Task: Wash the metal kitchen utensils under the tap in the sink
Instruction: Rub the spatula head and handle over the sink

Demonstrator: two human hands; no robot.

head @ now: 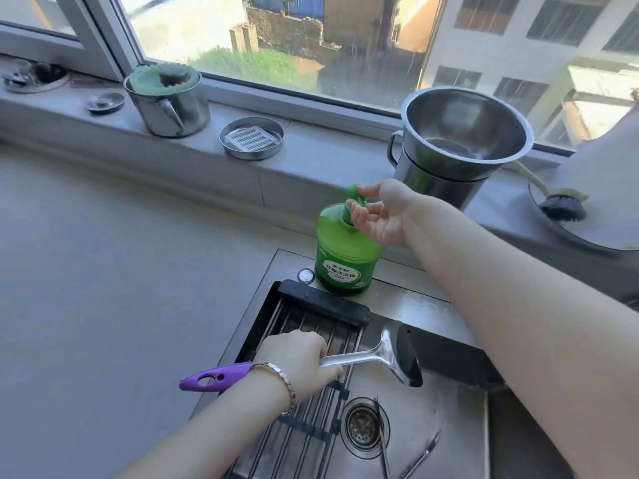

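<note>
My left hand (300, 360) is closed around the shaft of a metal spatula (387, 354) with a purple handle, held level over the steel sink (425, 440). The blade points right, above the drain (363, 426). My right hand (378, 212) reaches to the green dish soap bottle (342, 257) on the sink's back rim. Its thumb rests on top of the green pump head and its fingers curl under the nozzle. Thin metal utensils (383, 444) lie in the basin beside the drain. No tap is in view.
A black-framed wire rack (311, 326) spans the sink's left part. On the sill stand a lidded steel pot (169, 102), a round tin with a grater (251, 138), a bowl stacked on a steel mug (460, 140) and a dish brush (560, 205). Grey counter lies left.
</note>
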